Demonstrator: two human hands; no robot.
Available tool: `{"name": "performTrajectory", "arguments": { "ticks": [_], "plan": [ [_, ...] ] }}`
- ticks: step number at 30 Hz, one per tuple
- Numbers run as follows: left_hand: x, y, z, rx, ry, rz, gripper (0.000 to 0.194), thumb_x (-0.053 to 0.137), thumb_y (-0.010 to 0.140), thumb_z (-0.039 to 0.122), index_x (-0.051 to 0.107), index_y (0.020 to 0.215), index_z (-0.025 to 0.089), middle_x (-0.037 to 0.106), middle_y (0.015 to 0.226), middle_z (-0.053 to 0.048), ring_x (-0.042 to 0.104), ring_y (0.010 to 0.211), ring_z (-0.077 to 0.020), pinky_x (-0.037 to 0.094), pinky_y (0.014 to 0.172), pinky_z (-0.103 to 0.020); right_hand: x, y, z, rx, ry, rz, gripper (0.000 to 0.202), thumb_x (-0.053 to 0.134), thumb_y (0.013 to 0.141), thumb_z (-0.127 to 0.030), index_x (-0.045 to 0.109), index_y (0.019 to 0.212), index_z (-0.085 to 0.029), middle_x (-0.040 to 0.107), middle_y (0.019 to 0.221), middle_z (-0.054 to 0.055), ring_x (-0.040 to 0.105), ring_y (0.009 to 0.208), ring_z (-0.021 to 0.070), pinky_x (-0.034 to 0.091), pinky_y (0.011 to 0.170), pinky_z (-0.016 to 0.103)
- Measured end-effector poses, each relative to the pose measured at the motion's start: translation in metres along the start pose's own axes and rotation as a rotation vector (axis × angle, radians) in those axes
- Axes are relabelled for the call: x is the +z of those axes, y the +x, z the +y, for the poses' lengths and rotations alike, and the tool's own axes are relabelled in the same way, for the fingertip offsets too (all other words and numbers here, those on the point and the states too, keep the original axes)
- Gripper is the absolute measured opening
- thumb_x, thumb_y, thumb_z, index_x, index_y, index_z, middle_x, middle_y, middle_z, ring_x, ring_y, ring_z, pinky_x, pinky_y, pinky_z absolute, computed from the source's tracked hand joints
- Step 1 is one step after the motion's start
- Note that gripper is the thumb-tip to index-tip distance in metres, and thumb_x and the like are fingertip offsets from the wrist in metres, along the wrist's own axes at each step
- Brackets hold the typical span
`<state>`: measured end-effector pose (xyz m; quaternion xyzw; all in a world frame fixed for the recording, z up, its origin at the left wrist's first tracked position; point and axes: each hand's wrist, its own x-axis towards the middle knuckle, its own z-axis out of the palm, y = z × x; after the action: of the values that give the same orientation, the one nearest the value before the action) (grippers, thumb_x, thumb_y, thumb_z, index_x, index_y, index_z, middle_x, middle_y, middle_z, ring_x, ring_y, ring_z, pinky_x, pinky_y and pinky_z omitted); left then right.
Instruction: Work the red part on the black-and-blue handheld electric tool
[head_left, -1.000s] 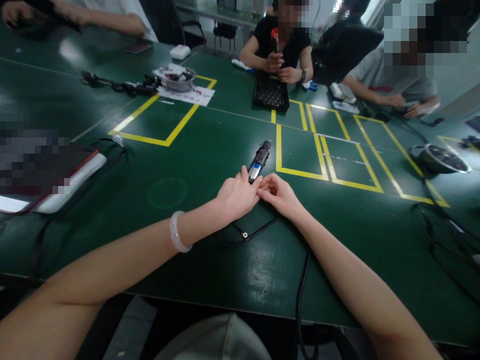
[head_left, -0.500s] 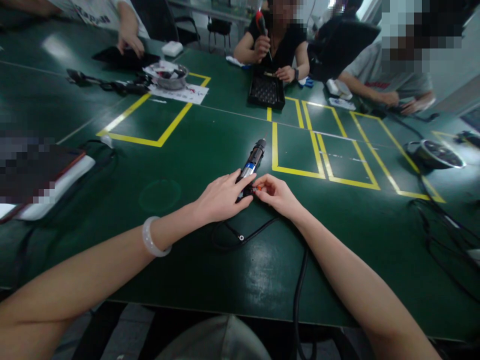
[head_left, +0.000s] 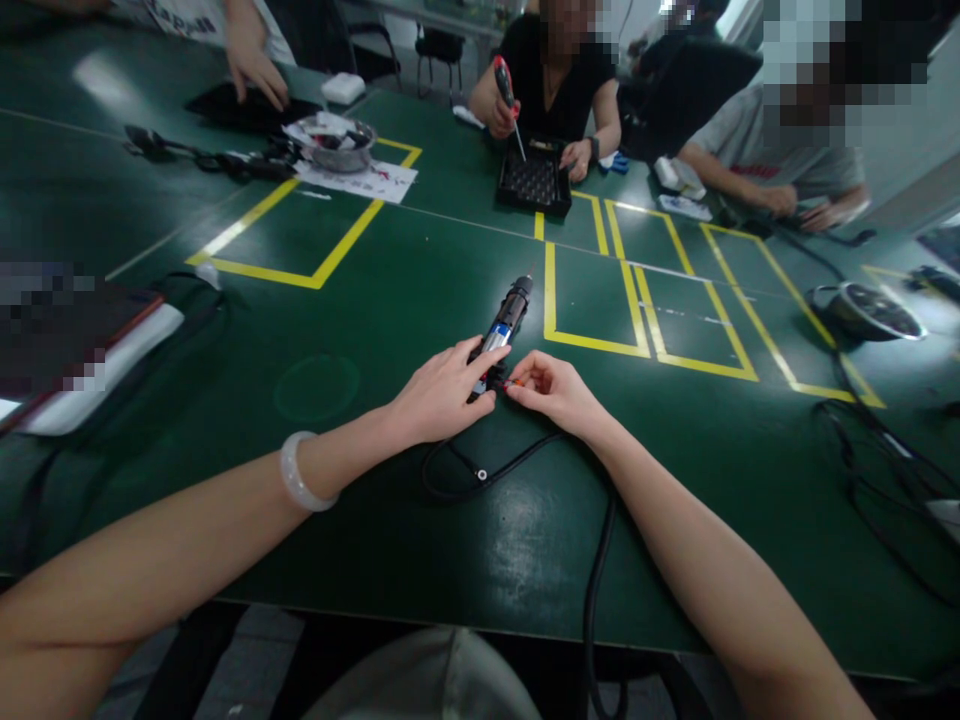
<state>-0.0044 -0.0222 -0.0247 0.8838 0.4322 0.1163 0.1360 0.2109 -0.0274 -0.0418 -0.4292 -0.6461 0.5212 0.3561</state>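
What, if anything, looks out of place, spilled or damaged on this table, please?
Nothing looks spilled or plainly damaged. The paper sheet under the metal bowl covers part of the yellow tape outline instead of lying squarely inside it. A thin black cable with a small ring loops loosely on the table near the left hand.

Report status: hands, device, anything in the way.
Left hand gripping black device. Right hand pinching small orange-red piece beside it. Black cable looped nearby, just nearer the wearer.
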Motion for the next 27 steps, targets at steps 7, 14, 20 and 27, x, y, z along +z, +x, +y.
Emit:
{"name": "performTrajectory", "arguments": {
  "ticks": [7,14,20,27],
  "plan": [
    [0.0022,0.0005,-0.0006,0.000,0.001,0.002,0.061,0.046,0.096,0.036,0.038,0.154,0.021,0.036,0.155,-0.016,0.045,0.137,-0.0327,0.039,0.111,-0.048,-0.0002,-0.0018,0.0014,0.023,-0.037,0.027,0.030,0.073,0.080,-0.043,0.056,0.082,-0.018,0.052,0.064,-0.004,0.044,0.055,0.0092,0.032,0.052,0.025],
    [0.0019,0.0004,0.0002,-0.013,-0.015,-0.001,0.061,0.047,0.095,0.035,0.038,0.154,0.023,0.036,0.155,-0.015,0.045,0.137,-0.0332,0.039,0.111,-0.049,-0.0004,-0.0021,-0.0015,-0.075,-0.094,-0.003,0.023,0.071,0.080,-0.032,0.058,0.093,-0.018,0.059,0.086,-0.001,0.044,0.057,0.0072,0.034,0.053,0.024],
    [-0.0002,0.0002,0.0021,-0.024,-0.018,-0.018,0.061,0.046,0.095,0.035,0.038,0.154,0.023,0.035,0.155,-0.016,0.044,0.137,-0.0331,0.038,0.112,-0.049,0.0008,-0.0033,-0.0004,-0.095,-0.126,-0.005,0.020,0.068,0.081,-0.028,0.054,0.093,-0.020,0.058,0.087,-0.001,0.043,0.057,0.0078,0.035,0.054,0.024],
    [0.0004,0.0004,0.0014,-0.016,-0.022,-0.010,0.061,0.047,0.095,0.036,0.037,0.154,0.023,0.036,0.154,-0.016,0.044,0.138,-0.0330,0.038,0.111,-0.049,0.0049,-0.0039,-0.0005,-0.079,-0.272,0.039,0.018,0.066,0.083,-0.029,0.052,0.091,-0.021,0.058,0.079,-0.003,0.045,0.056,0.0093,0.036,0.055,0.025]
  ]
}}
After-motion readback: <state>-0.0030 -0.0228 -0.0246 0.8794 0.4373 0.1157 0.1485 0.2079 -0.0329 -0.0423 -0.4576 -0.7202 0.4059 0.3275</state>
